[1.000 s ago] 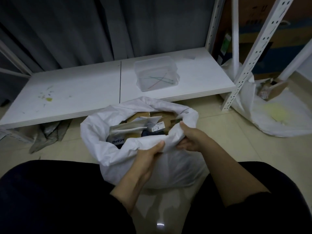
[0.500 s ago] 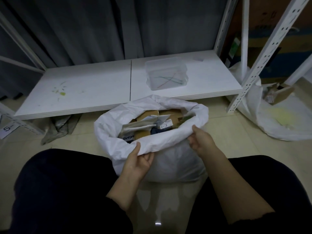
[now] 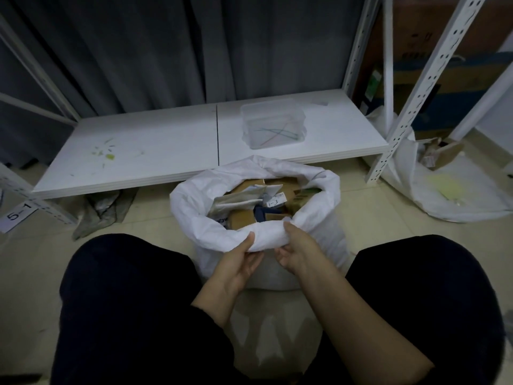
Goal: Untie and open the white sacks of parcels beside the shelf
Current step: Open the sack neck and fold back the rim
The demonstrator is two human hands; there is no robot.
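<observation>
**Hands regrouped on near rim of open sack**

The white sack [image 3: 316,187] stood on the floor just in front of the shelf [image 3: 155,151]. Its mouth was wide and the parcels [image 3: 244,218] showed inside. Half a second before, the hands gripped the rolled rim well apart. Now both had drawn in to the rim's side farthest from the shelf. The left hand [image 3: 238,262] and right hand [image 3: 301,252] nearly touched, each with fingers curled round the folded cloth. No tie was seen at the mouth. Judged: this sack was untied, and the cuff was being rolled down. A second sack [image 3: 458,195] lay past the shelf's right end, seemingly open too.
</observation>
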